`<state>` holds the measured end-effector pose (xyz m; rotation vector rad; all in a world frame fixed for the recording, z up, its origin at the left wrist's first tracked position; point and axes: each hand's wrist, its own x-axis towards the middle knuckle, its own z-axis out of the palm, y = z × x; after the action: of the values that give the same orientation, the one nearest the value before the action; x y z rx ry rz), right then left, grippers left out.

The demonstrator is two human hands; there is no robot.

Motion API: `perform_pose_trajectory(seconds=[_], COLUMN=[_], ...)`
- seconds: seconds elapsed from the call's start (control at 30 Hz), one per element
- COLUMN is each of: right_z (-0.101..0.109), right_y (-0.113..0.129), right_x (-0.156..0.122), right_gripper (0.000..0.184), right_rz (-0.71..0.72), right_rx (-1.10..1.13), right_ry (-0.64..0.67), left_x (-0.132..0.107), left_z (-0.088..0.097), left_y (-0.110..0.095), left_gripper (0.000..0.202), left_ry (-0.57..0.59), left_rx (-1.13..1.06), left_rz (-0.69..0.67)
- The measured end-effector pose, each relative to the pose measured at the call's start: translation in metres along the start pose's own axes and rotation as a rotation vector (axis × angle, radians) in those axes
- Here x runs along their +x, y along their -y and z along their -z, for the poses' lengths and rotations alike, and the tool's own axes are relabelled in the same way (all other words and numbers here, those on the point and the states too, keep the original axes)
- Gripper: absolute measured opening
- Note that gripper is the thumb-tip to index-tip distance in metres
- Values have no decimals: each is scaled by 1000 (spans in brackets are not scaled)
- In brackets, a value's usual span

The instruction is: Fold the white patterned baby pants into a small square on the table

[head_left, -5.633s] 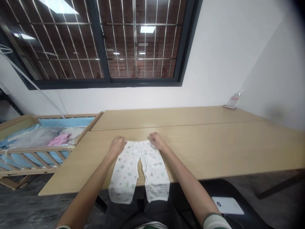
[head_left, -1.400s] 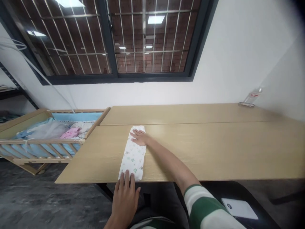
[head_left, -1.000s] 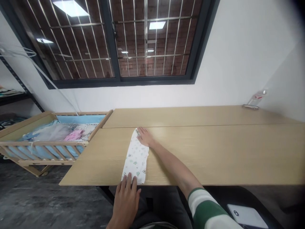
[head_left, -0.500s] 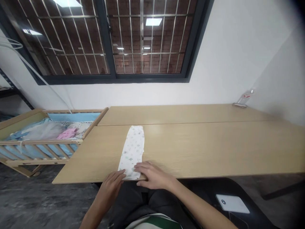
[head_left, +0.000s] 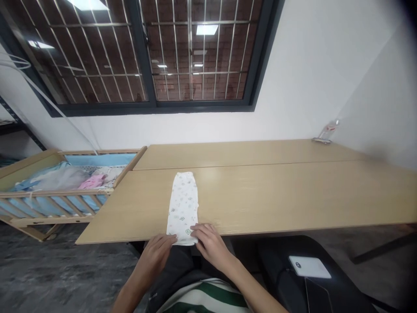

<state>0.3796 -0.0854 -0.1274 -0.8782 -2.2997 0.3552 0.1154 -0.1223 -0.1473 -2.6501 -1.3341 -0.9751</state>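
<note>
A white cloth (head_left: pixel 183 204) with small grey and green prints lies flat in a long, narrow folded shape on the wooden table (head_left: pixel 276 195). It looks like a small folded garment, but its exact kind is unclear. Its near end reaches the table's front edge. My left hand (head_left: pixel 159 248) holds the near left corner, fingers on top and thumb hidden. At the near right corner, my right hand (head_left: pixel 211 244) grips the cloth between its fingers and thumb.
A wooden crib (head_left: pixel 65 198) with blue lining and pink and white fabrics stands left of the table. A clear bottle (head_left: pixel 328 130) leans at the back right corner. Below the table's front edge, a white phone (head_left: pixel 310 267) lies on a black seat (head_left: pixel 276 256).
My right hand has shifted to the cloth's near right corner, its thumb now at the edge. The cloth's near end has turned slightly rightward and come to the table edge. The view has shifted slightly.
</note>
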Motion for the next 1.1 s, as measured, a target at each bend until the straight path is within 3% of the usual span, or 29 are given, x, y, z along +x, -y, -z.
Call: perform_pose_trajectory(seconds=[0.23, 0.4, 0.53, 0.63, 0.73, 0.83, 1.0, 1.1], right_z=[-2, 12, 30, 42, 44, 38, 20, 11], right_y=[11, 26, 38, 37, 17, -18, -86, -117], right_x=[-1, 2, 8, 21, 47, 83, 148, 173], right_gripper=[20, 15, 15, 19, 24, 27, 33, 35], right_rz=[-64, -149, -226, -258, -261, -286, -411, -558], right_rx=[32, 102, 293, 426, 430, 419, 571, 433], right_ry=[-34, 19, 13, -29, -166, -293, -339, -338], left_x=[-2, 3, 14, 32, 61, 101, 165, 191], left_z=[13, 25, 37, 41, 38, 30, 7, -13], left_y=[3, 0, -10, -9, 3, 25, 70, 90], left_gripper=[30, 30, 21, 17, 24, 33, 41, 37], left_ry=[36, 50, 12, -68, -173, -249, -269, -238], left_rx=[-50, -132, -362, -417, -404, -462, -520, -477], left_rz=[30, 60, 182, 293, 382, 457, 537, 628])
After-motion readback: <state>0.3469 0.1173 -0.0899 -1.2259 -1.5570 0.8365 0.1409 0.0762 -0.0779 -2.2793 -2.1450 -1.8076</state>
